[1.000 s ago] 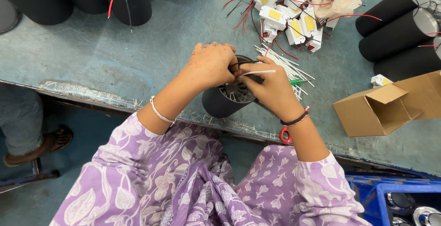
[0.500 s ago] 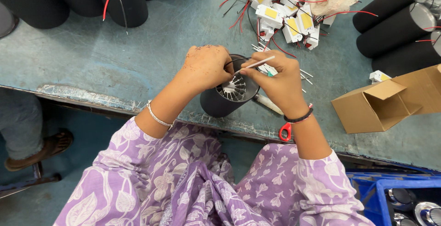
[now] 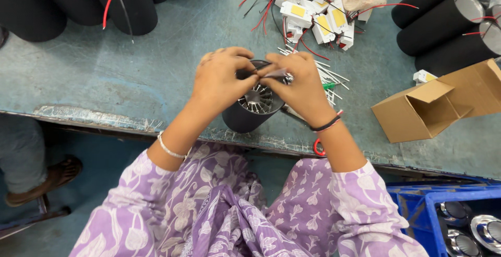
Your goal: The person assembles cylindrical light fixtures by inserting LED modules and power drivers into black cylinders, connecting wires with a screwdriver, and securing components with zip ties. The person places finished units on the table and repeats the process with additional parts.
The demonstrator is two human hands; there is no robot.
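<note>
Both hands now meet over the black cylinder [image 3: 254, 112]: the right hand [image 3: 300, 87] closes against the left hand [image 3: 222, 79], the white strip gone from view.

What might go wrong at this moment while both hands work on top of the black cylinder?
The black cylinder stands close to the table edge, so a push from the left hand or right hand might tip it off. The metal fins could scratch fingers. The loose white ties might get knocked away.

Bare table [image 3: 120, 74] left of hands: open passage. Right blocked by cardboard box [image 3: 433, 105]; ahead, white driver boxes [image 3: 308, 14] with wires; black tubes [image 3: 78, 1] crowd far corners.
</note>
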